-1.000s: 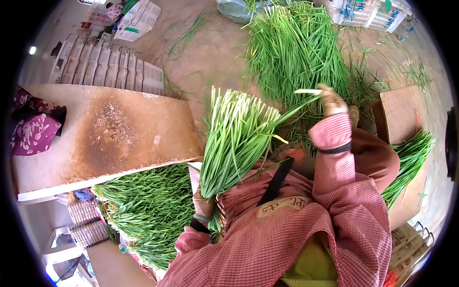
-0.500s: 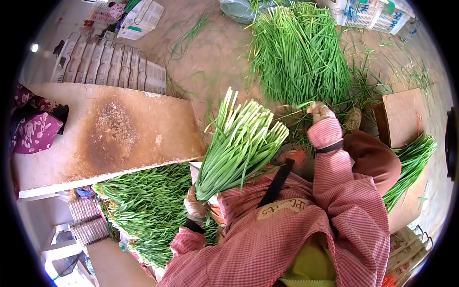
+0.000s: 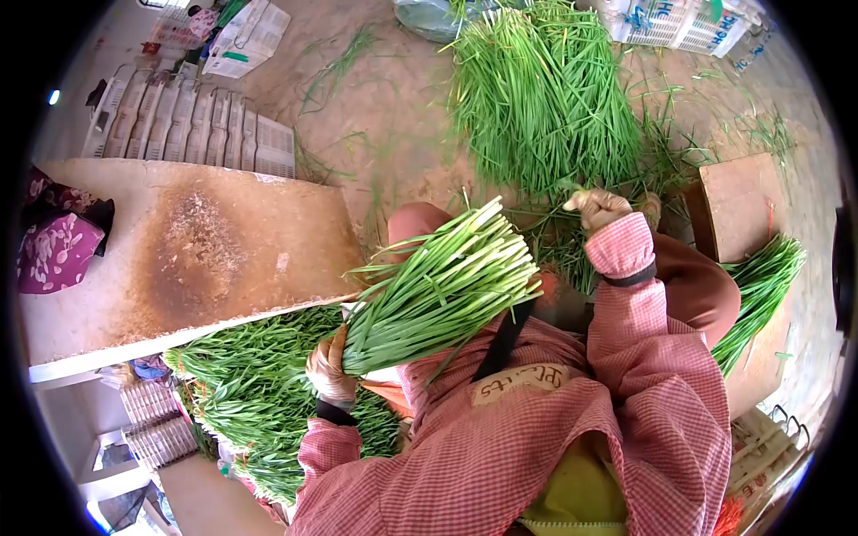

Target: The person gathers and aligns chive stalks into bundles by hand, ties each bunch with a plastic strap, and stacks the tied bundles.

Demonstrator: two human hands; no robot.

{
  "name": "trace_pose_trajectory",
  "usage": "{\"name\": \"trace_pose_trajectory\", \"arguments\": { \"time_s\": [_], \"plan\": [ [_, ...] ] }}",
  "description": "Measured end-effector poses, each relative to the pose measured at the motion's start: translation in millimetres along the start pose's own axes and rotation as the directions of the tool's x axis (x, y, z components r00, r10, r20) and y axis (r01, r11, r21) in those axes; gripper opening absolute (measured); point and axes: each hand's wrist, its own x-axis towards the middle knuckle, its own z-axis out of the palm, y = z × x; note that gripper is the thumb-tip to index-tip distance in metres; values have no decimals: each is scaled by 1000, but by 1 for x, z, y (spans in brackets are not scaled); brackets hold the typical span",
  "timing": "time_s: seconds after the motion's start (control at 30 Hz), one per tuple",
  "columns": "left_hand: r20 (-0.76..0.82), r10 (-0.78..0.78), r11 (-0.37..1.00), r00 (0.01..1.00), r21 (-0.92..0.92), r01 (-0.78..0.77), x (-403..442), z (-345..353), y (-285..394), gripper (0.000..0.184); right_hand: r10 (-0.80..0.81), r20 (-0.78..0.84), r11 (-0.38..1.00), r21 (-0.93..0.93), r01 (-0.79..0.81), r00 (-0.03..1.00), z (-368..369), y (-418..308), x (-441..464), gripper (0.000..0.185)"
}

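My gloved left hand (image 3: 331, 366) is wrapped round the leafy end of a bunch of garlic chives (image 3: 447, 281), held in front of my body. Its pale cut stems point up and to the right. My gloved right hand (image 3: 601, 209) is apart from the bunch, with fingers curled near the lower edge of a large chive pile (image 3: 545, 98) on the floor. A blurred green streak lies by its fingertips; whether they pinch a blade cannot be made out.
A stained board (image 3: 295, 232) lies at left, with stacked chives (image 3: 259, 393) beneath its near edge. White crates (image 3: 192, 121) stand behind it. More chives (image 3: 764, 290) lie at right beside a wooden block (image 3: 746, 205). Loose blades litter the floor, and a labelled crate (image 3: 679, 29) stands far right.
The bunch in my left hand has tilted over to the right and come lower. My left hand moved left. The right hand has turned, and the blade seen at its fingers is less distinct.
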Motion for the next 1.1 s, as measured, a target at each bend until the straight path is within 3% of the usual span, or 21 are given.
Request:
{"name": "trace_pose_trajectory", "arguments": {
  "time_s": [0.03,0.13,0.17,0.2,0.27,0.33,0.37,0.4,0.47,0.5,0.53,0.6,0.73,0.8,0.83,0.87,0.9,0.93,1.0,1.07,1.1],
  "plan": [
    [-19,27,1000,999,10,-27,2,0,1,51,248,277,956,88,-281,928,-4,-13,-2,15],
    [-41,115,991,993,70,-112,9,-2,3,52,201,566,872,-475,117,799,37,-57,-12,32],
    [-24,141,984,990,113,-137,12,-5,3,52,370,475,616,-769,172,799,55,-65,-21,39],
    [-25,142,984,989,115,-139,15,-7,3,52,366,671,804,-577,144,644,62,-53,-19,39],
    [-13,189,967,982,175,-183,19,-13,-1,50,321,655,876,-480,48,684,75,-20,-26,34],
    [-2,244,950,970,201,-239,24,-19,-7,49,-13,642,763,-489,423,767,58,-15,-30,19],
    [24,259,944,966,204,-258,26,-23,-10,49,-4,452,942,-298,156,892,41,-8,-30,17],
    [51,275,938,960,204,-280,28,-27,-13,50,-124,347,980,192,59,930,13,38,-9,16],
    [79,275,941,958,183,-285,32,-31,-15,51,212,-71,955,228,-191,975,-58,81,24,30],
    [63,305,930,950,193,-311,36,-32,-13,51,111,23,893,-441,-90,994,-26,10,6,44],
    [53,335,919,941,201,-339,39,-32,-11,52,9,117,429,-898,102,993,7,-63,-12,58],
    [81,370,894,925,239,-379,45,-32,-11,49,193,377,433,-861,266,906,46,-80,-16,84],
    [28,503,820,864,301,-487,65,-46,5,47,587,646,446,-761,471,488,127,-83,-13,79],
    [6,561,777,828,342,-529,71,-50,7,46,568,682,567,-730,382,460,146,-73,-20,65],
    [16,571,765,820,351,-540,73,-52,6,45,397,683,665,-674,321,614,143,-65,-30,52],
    [31,561,775,827,332,-538,73,-52,3,45,394,626,780,-615,115,673,141,-61,-32,36],
    [49,545,787,837,315,-530,73,-51,-1,45,205,648,979,-144,-146,733,130,-33,-27,29],
    [68,532,797,844,296,-526,73,-51,-7,44,51,560,863,391,-319,827,111,-4,-20,21],
    [40,481,849,876,230,-476,71,-44,-18,43,341,322,761,457,-460,883,55,-28,2,19],
    [52,445,871,894,207,-445,67,-38,-31,44,566,-180,820,223,-527,804,-17,-14,40,21],
    [52,449,870,892,204,-450,67,-38,-32,44,428,-311,894,7,-449,848,-45,-6,47,24]
  ]
}}
